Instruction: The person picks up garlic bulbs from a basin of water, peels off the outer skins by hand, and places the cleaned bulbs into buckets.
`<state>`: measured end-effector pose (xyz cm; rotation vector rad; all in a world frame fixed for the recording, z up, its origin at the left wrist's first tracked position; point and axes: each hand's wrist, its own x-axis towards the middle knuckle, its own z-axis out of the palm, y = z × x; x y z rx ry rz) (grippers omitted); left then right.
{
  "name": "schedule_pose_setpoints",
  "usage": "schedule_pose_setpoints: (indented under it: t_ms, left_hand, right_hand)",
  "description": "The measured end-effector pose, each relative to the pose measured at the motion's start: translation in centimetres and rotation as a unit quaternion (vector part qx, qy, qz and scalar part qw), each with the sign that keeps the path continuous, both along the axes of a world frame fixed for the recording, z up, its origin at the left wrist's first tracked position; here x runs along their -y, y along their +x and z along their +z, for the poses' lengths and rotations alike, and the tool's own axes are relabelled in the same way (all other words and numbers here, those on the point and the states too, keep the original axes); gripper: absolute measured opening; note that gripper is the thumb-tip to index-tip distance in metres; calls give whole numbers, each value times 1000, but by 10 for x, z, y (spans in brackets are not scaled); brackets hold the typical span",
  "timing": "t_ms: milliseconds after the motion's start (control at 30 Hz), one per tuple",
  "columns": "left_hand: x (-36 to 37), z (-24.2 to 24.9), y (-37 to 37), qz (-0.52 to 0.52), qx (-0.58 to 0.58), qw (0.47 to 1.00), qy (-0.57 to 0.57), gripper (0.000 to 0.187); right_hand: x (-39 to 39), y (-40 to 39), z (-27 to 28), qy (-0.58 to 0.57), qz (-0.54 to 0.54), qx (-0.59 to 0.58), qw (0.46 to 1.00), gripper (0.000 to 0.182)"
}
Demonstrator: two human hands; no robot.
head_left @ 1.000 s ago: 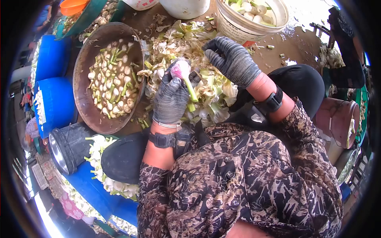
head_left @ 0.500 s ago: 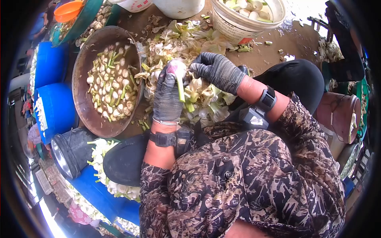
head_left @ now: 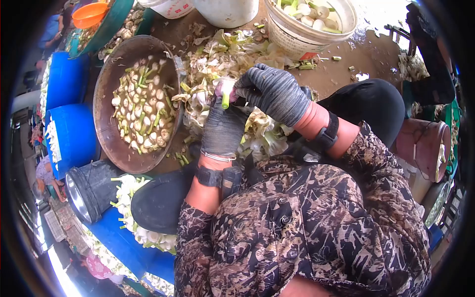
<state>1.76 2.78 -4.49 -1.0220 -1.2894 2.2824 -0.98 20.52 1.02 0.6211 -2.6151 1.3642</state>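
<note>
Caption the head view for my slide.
Gloved left hand holds a garlic bulb, right hand close beside it, above a heap of peelings.

Single head-worn view, facing forward and down, near above the gloved fingers [head_left: 251, 78], wide fisheye framing

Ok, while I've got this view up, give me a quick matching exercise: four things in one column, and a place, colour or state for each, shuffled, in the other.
Things
1. Garlic bulb
2. Wide round basin
3. Plastic basket
4. Peelings

Descriptions
A. Orange, at the upper left of the view
B. In the left hand, with the right hand close by
C. Heaped loose on the ground, just beyond the hands
D. Brown, holding many bulbs with stems

Right pairs: 1-B, 2-D, 3-A, 4-C
</note>
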Motion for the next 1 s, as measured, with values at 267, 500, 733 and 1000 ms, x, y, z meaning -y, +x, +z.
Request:
schedule_pose_setpoints:
  t_ms: [267,500,733,1000]
  left_hand:
    - [-17,21,10,-153,-397,633,-647,32]
    - [-10,18,7,-115,-379,722,-567,36]
    - [-11,11,10,-139,-408,489,-759,44]
    - [-14,15,13,-127,-439,438,-774,43]
  right_hand:
    - [-9,-9,2,-108,-60,157,980,14]
    - [-15,-7,14,-180,-54,103,977,16]
    - [-8,0,10,38,33,-27,998,29]
    - [-9,-9,9,-131,-51,126,982,19]
